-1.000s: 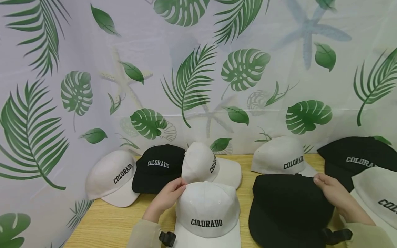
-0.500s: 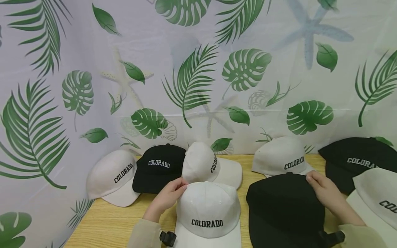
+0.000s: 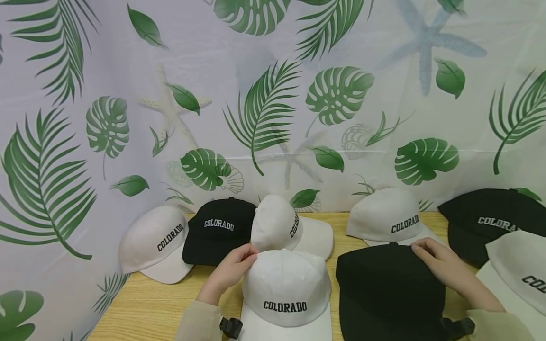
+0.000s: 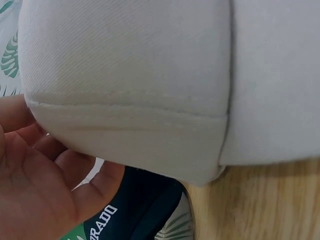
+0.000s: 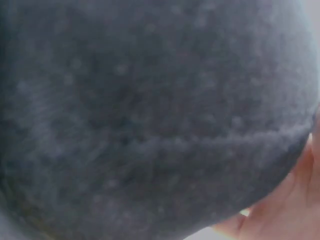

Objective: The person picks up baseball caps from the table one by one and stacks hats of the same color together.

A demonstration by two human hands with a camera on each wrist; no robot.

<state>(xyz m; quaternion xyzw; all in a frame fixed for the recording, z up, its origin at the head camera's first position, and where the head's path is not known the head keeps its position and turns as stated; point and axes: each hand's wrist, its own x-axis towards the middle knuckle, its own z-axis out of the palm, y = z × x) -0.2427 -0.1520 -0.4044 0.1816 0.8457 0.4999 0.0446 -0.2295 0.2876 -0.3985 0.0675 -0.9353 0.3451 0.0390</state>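
Observation:
In the head view my left hand (image 3: 229, 271) grips the back left edge of a white baseball cap (image 3: 286, 282) with black COLORADO lettering, its brim toward me. The left wrist view shows my thumb and fingers at the edge of this cap (image 4: 130, 60). My right hand (image 3: 445, 270) pinches the upper right edge of a plain-looking black baseball cap (image 3: 390, 289), held just right of the white one. Close up and blurred, the black cap (image 5: 150, 85) fills most of the right wrist view, with fingers (image 5: 285, 205) at its lower right. Both brims run out of the head view.
Behind the left hand stand a white cap (image 3: 151, 244), a black cap (image 3: 219, 232) and a sideways white cap (image 3: 275, 225). Farther right are another white cap (image 3: 381, 215), a black cap (image 3: 490, 208) and a white cap (image 3: 520, 265). A leaf-print curtain (image 3: 264, 42) backs the wooden table (image 3: 141, 308).
My right hand has shifted left with the black cap, bringing it nearer the white cap. The left hand and its white cap have stayed in place.

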